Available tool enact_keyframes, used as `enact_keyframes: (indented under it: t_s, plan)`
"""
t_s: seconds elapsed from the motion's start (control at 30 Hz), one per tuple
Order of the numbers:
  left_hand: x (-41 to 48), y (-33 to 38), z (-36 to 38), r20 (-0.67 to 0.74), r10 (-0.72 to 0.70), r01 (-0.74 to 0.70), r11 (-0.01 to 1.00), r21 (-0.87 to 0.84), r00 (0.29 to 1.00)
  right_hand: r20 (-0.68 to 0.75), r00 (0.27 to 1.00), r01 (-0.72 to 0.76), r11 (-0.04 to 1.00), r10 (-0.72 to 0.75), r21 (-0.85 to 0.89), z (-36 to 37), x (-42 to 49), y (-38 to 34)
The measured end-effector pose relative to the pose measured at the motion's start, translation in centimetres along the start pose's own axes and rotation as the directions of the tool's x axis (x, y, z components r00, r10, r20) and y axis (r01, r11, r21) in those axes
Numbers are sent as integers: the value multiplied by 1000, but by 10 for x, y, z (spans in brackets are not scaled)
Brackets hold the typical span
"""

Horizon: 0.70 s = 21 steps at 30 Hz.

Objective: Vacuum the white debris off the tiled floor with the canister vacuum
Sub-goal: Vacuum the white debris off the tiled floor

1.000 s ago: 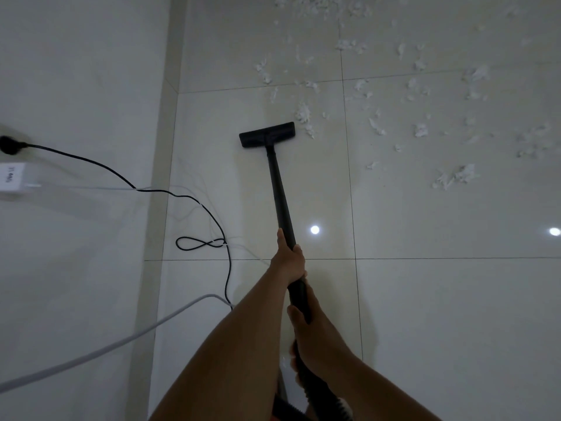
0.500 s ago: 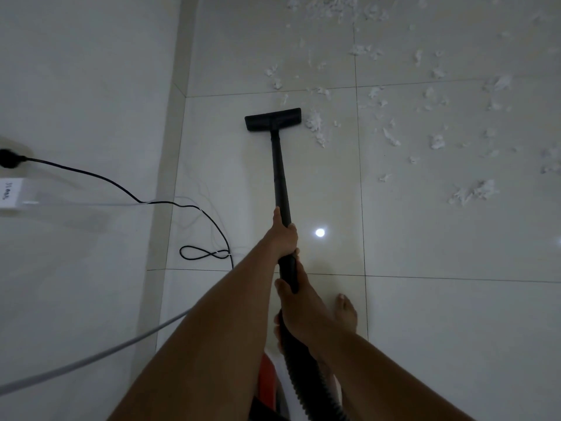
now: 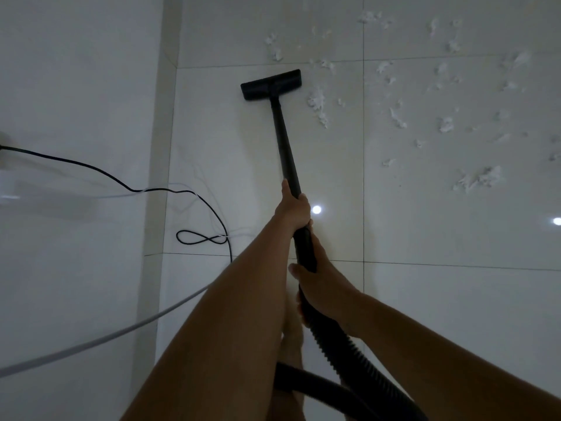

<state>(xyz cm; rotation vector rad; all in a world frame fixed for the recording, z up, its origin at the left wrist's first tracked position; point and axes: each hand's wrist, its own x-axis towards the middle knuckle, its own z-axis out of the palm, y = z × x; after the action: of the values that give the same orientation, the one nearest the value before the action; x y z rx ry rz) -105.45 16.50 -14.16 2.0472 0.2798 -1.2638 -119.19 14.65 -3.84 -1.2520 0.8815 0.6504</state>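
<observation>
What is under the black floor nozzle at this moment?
Only tiled floor shows around the floor nozzle; whatever lies beneath is covered by it. The nearest white debris sits just right of it, apart.

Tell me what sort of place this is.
Probably a room in a home, seen at its edge. A glossy tiled floor meets a wall, and a black cord trails from that wall. The left hand and right hand grip a vacuum wand above a bare foot.

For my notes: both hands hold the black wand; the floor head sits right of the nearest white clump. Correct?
No: the head view shows the floor head left of the white clump. Left hand and right hand do hold the black wand.
</observation>
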Motion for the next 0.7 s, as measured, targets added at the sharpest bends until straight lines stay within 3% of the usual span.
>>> enact_keyframes:
  t_s: [0.1, 0.3, 0.63, 0.7]
  plan:
    - [7, 2, -12, -4, 8, -8, 999, -47, 1000, -20, 1000, 4, 1000, -4, 8, 9, 3, -10]
    - [8, 9, -44, 111, -49, 90, 911, -402, 993, -26, 1000, 5, 1000, -4, 27, 26, 11, -31]
    - [21, 30, -68, 110, -23, 58, 944, -324, 994, -97, 995, -16, 996, 25, 90, 46, 17, -63]
    - [23, 30, -70, 82, -17, 35, 973, -228, 996, -111, 993, -20, 998, 27, 62, 52, 18, -66]
